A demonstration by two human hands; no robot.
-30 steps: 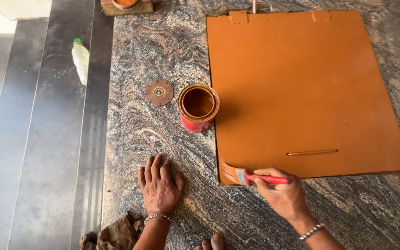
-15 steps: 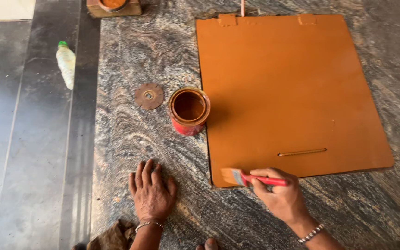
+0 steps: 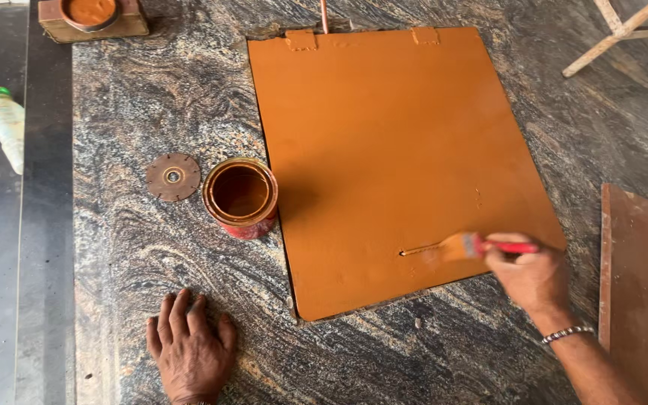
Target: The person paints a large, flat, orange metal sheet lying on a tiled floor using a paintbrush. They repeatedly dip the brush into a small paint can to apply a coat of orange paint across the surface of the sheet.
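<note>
The brush (image 3: 465, 245) has a red handle, and its bristles, wet with orange paint, lie on the orange panel (image 3: 384, 150) near its lower right corner, just beside a thin slot in the surface. The right hand (image 3: 532, 275) is closed around the handle and holds the brush almost level. The panel lies flat on the stone floor (image 3: 129, 97). Just left of the panel stands an open paint can (image 3: 241, 197), and beside the can lies its round lid (image 3: 173, 177). The left hand (image 3: 190, 347) rests flat on the stone below the can, fingers spread, holding nothing. Far to the left lies a plastic bottle (image 3: 7, 125) with a green cap. At the right edge lies a brown board (image 3: 643, 292).
</note>
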